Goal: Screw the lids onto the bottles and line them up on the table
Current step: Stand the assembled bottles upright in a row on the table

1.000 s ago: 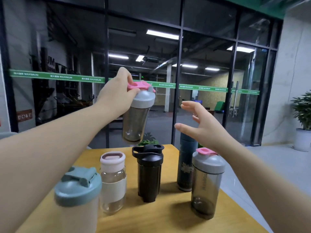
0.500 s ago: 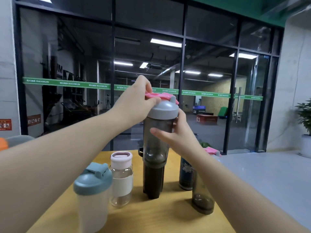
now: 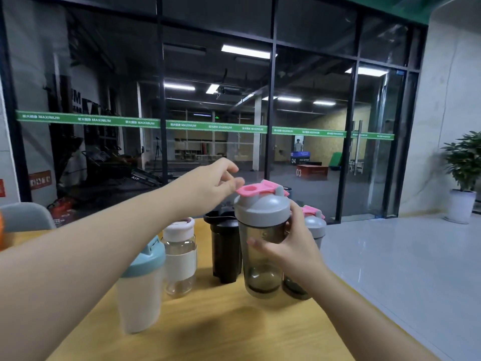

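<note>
Right hand (image 3: 291,250) wraps the smoky shaker (image 3: 261,256) mid-body, its base at or just above the desk (image 3: 234,334) near the right edge. Left hand (image 3: 213,182) hovers loose-fingered by its grey lid (image 3: 261,207), holding nothing. Looks empty, light, stiff, slick plastic; I'd grip the waist. Bottles visible: six, one mostly hidden.

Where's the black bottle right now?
In the head view the black bottle stands mid-table, between the clear bottle with a white sleeve on its left and the smoky shaker held by the right hand.
</note>
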Available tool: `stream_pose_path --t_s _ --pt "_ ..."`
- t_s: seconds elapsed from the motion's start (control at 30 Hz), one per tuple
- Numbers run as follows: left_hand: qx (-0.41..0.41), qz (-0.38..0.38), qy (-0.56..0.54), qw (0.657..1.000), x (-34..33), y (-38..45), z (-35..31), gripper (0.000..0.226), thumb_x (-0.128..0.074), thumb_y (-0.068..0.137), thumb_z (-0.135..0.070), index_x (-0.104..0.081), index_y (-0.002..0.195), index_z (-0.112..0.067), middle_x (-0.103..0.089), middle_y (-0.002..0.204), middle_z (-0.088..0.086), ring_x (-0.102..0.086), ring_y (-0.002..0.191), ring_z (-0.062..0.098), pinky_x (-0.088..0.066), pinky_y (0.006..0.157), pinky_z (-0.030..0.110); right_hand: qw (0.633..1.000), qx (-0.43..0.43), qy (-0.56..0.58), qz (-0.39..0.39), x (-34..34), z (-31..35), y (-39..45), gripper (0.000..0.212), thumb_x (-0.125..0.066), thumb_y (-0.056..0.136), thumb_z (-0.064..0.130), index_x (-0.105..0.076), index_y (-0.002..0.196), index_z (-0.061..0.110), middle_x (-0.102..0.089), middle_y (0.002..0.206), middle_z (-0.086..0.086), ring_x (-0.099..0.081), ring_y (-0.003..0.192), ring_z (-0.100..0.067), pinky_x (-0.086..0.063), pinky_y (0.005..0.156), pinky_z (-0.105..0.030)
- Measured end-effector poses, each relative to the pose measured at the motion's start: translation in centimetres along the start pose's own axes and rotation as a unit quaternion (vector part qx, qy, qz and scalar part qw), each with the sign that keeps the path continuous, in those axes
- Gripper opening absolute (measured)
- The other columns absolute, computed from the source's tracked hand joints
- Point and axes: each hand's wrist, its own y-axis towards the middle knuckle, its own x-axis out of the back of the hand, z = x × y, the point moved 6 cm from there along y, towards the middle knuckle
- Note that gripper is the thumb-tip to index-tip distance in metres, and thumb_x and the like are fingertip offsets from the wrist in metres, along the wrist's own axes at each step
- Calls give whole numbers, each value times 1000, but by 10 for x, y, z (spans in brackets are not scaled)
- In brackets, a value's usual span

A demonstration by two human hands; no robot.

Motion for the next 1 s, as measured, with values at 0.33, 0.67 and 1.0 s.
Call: stream_pose_path --t_s 0.33,0.67,1.0 --pt "91 42 156 983 -59 3 58 61 -55 93 -35 -29 146 -20 -30 154 0 -39 135 22 -38 107 40 997 -57 -24 -48 45 -45 -49 91 -88 52 38 -30 119 56 -51 112 29 -46 100 20 -43 71 -12" --pt "88 70 181 977 -94 20 55 67 -51 97 -31 -16 151 -13 -17 160 4 -12 147 22 -22 115 39 992 -85 -34 -88 74 -82 -60 93 -89 60 24 -31 132 36 -49 115 21 -50 111 -13 -41 72 -15" --pt "115 63 189 973 -117 35 55 69 -53 92 -42 -21 150 -22 -32 152 1 -26 137 29 -32 104 47 989 -87 -14 -118 93 -96 -57 88 -84 59 31 -30 129 33 -48 119 11 -50 110 -14 -40 84 -23"
